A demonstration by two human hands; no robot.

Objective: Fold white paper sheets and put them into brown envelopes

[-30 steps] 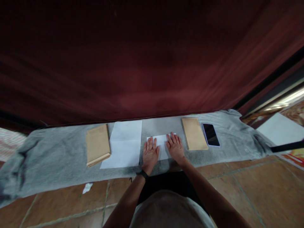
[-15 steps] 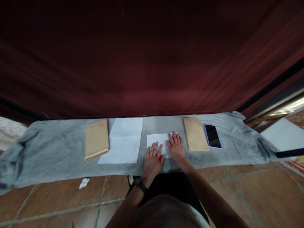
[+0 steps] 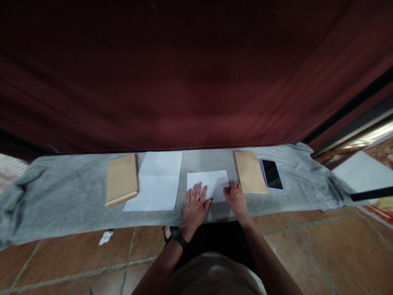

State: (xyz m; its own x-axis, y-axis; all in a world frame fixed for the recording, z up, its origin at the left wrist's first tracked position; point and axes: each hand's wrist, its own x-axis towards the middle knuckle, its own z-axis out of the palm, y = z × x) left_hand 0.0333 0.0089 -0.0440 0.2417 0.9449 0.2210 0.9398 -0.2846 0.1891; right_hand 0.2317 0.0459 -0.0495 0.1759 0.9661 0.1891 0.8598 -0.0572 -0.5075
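A folded white sheet of paper [image 3: 210, 180] lies flat on the grey cloth in front of me. My left hand [image 3: 195, 207] rests on its lower left part, palm down with the fingers spread. At the sheet's right edge is my right hand [image 3: 236, 200], its fingers curled and thumb drawn in at the paper's corner. The fingertips there are partly hidden. Left of this sheet lies a larger white sheet [image 3: 161, 180] with a crease across it. A stack of brown envelopes [image 3: 122, 178] overlaps its left edge. One brown envelope [image 3: 251, 172] lies just right of my right hand.
A phone [image 3: 272, 174] in a light purple case lies beyond the right envelope. Grey cloth [image 3: 70, 192] covers the narrow bench, with a dark red curtain [image 3: 196, 102] rising behind it. Below, a scrap of white paper [image 3: 106, 237] lies on the tiled floor [image 3: 73, 258].
My right hand has slid from flat on the folded paper to its right edge, and its fingers have curled. My left hand stays spread on the paper. The view has shifted slightly.
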